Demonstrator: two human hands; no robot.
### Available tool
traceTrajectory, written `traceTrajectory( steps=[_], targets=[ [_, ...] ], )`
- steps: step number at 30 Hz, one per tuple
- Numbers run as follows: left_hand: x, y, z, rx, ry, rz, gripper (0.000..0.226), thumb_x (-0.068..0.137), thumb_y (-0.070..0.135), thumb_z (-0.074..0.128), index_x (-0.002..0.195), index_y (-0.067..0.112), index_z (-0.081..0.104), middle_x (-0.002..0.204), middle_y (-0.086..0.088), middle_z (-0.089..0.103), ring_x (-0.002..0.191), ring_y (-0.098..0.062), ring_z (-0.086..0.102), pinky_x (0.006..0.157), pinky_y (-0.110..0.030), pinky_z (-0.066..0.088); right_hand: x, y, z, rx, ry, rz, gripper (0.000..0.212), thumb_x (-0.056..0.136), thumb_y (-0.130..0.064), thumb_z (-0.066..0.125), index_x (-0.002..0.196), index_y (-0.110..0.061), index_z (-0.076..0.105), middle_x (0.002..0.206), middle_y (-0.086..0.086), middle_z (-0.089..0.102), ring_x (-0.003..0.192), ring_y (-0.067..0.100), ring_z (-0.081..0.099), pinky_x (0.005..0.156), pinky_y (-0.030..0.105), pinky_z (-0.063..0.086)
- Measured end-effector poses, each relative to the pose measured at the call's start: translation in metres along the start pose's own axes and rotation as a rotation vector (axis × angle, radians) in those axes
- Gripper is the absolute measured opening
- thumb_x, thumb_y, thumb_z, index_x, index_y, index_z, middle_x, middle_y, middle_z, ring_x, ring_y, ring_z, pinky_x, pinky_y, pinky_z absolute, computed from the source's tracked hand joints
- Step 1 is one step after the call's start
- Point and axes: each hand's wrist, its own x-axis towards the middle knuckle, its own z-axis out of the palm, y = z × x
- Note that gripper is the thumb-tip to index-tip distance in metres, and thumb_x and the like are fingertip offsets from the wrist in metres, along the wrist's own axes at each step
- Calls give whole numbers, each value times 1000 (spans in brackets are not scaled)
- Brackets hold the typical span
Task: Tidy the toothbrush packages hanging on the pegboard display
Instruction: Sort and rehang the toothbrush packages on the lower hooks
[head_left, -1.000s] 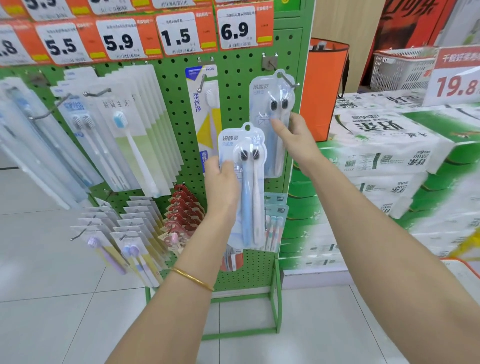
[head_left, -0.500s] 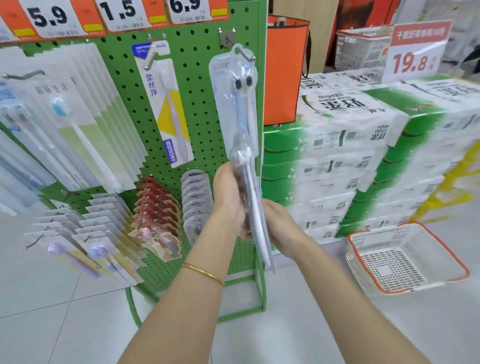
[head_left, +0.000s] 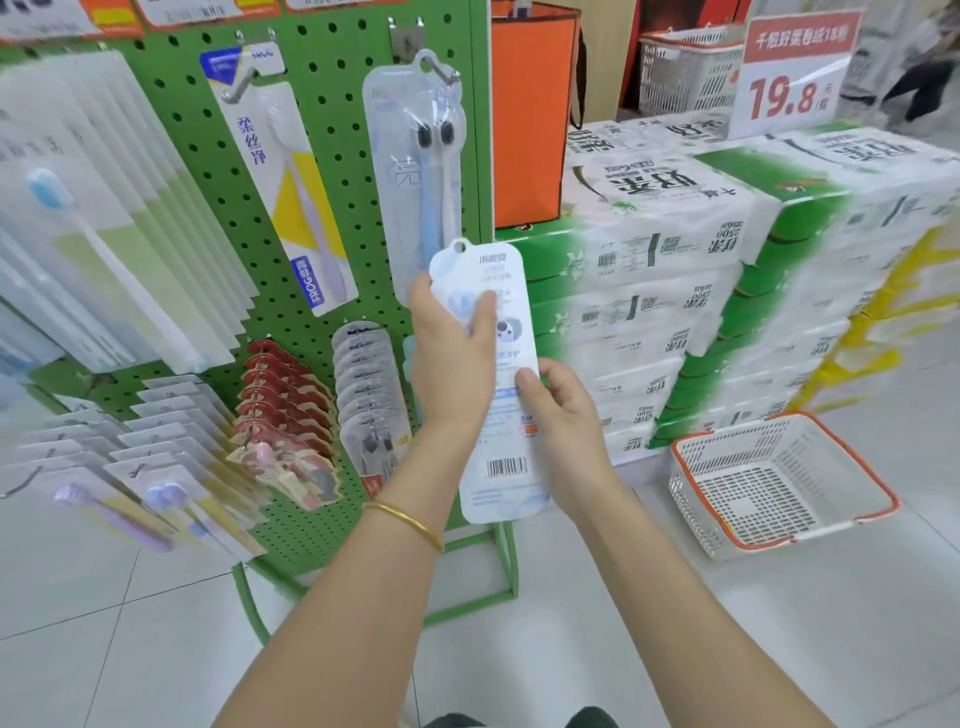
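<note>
Left hand (head_left: 451, 364): fingers curled round the upper half of the loose toothbrush package (head_left: 506, 488), thumb across its printed back. Right hand (head_left: 563, 426): thumb and fingers pinching its right edge, midway down. Package: upright, barcode side to camera, where half a second ago it stood edge-on; held before the green pegboard (head_left: 332, 156), just below the twin package (head_left: 410, 208) hanging on a hook (head_left: 441, 70).

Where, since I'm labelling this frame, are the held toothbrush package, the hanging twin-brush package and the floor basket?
held toothbrush package (head_left: 506, 466), head view, barcode on its back
hanging twin-brush package (head_left: 415, 192), head view, middle of blister
floor basket (head_left: 753, 453), head view, mesh inner wall
</note>
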Motion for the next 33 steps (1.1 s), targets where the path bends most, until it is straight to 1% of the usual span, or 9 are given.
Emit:
traceTrajectory(
  steps=[3,7,11,14,17,21,25,28,33],
  targets=[
    [-24,-8,4,274,-131,118,75,92,42,54,150,20,13,147,-2,36,121,-23,49,83,-39,47,9,-3,-2,89,71,-20,14,96,-16,52,84,-19,60,85,5,65,76,15,61,71,29,48],
    [-52,-29,2,522,-372,265,77,93,55,36,152,21,-1,147,-8,29,112,-31,54,75,-44,50,23,-14,-16,297,134,102,15,98,-14,49,83,-13,52,75,4,70,66,16,66,64,29,56],
    [-62,-43,-1,771,-611,350,85,80,64,3,152,20,0,157,-12,12,132,-33,36,93,-46,44,36,-17,-26,465,199,220,10,99,-22,47,95,-14,48,108,18,64,96,32,62,91,53,49],
    [-58,-39,-4,830,-718,359,79,88,62,10,153,18,4,159,-8,1,140,-29,16,110,-46,27,39,-13,-29,522,228,274,29,95,-31,53,115,-10,48,125,17,59,112,35,59,93,56,47],
    [-47,-30,-5,791,-797,314,68,96,50,38,152,20,13,156,-2,12,136,-26,16,112,-44,22,35,-12,-30,544,206,349,68,81,-46,62,135,-9,44,134,19,53,118,36,56,95,54,47],
    [-39,-19,-8,557,-908,125,73,93,48,50,152,19,17,156,2,17,142,-21,12,114,-34,10,38,-11,-32,489,207,353,45,94,-49,47,114,-10,54,97,9,53,91,27,58,80,44,53],
    [-33,-15,-12,323,-1012,-4,73,89,25,63,149,23,22,141,5,35,124,-13,45,95,-24,41,32,-15,-27,365,177,301,22,94,-29,56,107,-13,50,83,4,58,74,18,58,51,29,53],
    [-27,-13,-15,235,-1013,-59,88,82,7,59,150,32,9,129,7,46,106,-15,58,76,-30,53,30,-15,-26,172,177,261,42,88,-15,66,124,-11,46,104,7,61,76,10,64,62,26,50],
    [-21,-13,-18,105,-893,-80,63,86,1,57,140,23,33,122,0,54,111,-16,54,89,-28,48,30,-20,-27,-93,133,151,40,87,-9,65,125,-8,55,93,-4,65,69,-3,64,56,11,47]
  ],
)
